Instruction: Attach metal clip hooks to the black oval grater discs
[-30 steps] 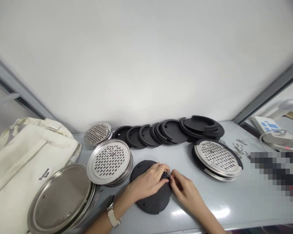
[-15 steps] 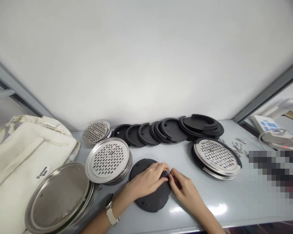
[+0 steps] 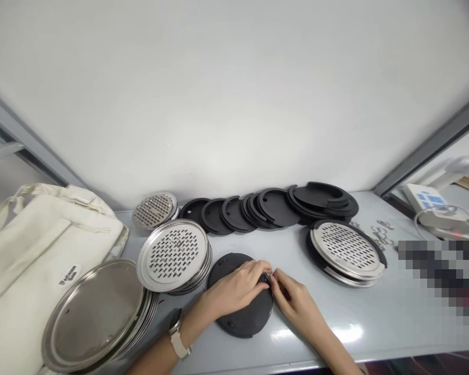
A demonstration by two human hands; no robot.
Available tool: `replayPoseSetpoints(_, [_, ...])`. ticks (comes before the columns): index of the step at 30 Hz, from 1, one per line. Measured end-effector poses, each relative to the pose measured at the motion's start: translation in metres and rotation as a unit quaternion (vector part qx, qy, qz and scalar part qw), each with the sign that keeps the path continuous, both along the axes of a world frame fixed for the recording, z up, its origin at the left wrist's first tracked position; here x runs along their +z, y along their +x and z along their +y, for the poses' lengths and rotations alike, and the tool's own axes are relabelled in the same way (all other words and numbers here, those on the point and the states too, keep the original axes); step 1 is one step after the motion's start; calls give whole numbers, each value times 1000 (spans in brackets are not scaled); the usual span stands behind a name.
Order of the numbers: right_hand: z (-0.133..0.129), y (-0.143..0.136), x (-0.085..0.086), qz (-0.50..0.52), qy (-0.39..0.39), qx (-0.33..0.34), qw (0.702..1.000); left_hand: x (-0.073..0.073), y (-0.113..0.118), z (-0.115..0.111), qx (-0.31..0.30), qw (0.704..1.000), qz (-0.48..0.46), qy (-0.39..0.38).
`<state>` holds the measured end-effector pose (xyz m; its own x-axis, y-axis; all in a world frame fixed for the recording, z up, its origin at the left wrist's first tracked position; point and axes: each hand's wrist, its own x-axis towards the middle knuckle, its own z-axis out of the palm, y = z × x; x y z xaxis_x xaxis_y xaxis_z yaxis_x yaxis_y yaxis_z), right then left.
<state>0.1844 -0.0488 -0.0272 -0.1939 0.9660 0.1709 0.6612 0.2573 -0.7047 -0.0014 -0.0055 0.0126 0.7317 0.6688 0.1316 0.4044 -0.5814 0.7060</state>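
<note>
A round black disc (image 3: 250, 319) with a notched rim lies on the table in front of me. Across its top reaches my left hand (image 3: 240, 284), fingers and thumb closed at the disc's right edge. A small shiny metal piece shows there between the fingertips, too small to identify. Just to the right, my right hand (image 3: 293, 297) is closed in a pinch against the same edge. What its fingertips hold is hidden. Stacked metal grater discs (image 3: 175, 255) stand left of the black disc.
Plain metal plates (image 3: 97, 312) are stacked at front left beside a cream bag (image 3: 42, 250). Black discs (image 3: 277, 208) line the wall. To the right are a grater disc (image 3: 346, 250) on a black base and loose metal rings (image 3: 383, 232). A white device (image 3: 430, 203) stands far right.
The hands stay at the disc's right edge. Only slight shifts of the right fingertips show; the disc remains in place.
</note>
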Motion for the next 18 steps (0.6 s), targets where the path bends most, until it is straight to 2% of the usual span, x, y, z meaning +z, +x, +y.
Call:
replayPoseSetpoints(14, [1,-1,-1,1,-4,10,1000,4,1,-1,-9,997,28,73])
replayPoseSetpoints(18, [2,0,-4,6,-19,-1,1000,4,3,-2,22,990,54,127])
